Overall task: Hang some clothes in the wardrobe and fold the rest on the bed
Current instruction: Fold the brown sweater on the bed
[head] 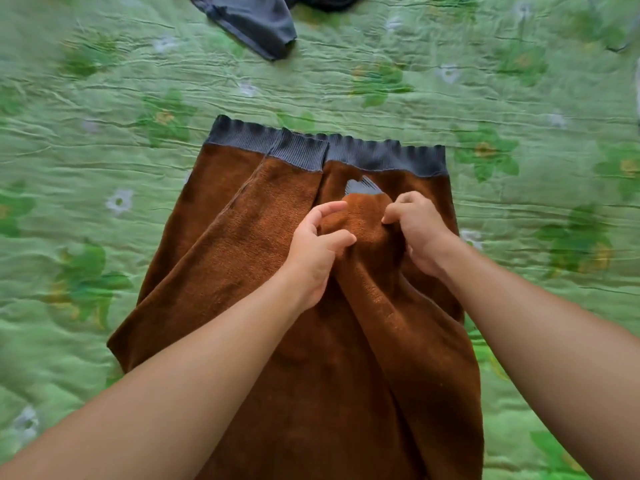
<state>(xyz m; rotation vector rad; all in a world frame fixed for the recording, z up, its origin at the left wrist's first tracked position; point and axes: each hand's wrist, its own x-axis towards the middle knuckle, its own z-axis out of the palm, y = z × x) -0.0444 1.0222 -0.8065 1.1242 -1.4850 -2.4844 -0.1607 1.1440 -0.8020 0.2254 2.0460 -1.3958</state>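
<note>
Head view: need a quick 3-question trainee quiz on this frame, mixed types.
1. True or false: the brown fleece garment with a grey ribbed band lies spread on the green floral quilted bedspread.
2. Multiple choice: what do the left hand and right hand hold? A) a raised fold of the brown fleece; B) a hanger; C) nothing.
3. Fill in: the crumpled dark grey garment lies ___ from the person than the brown one.
Key: 1 true; 2 A; 3 farther.
</note>
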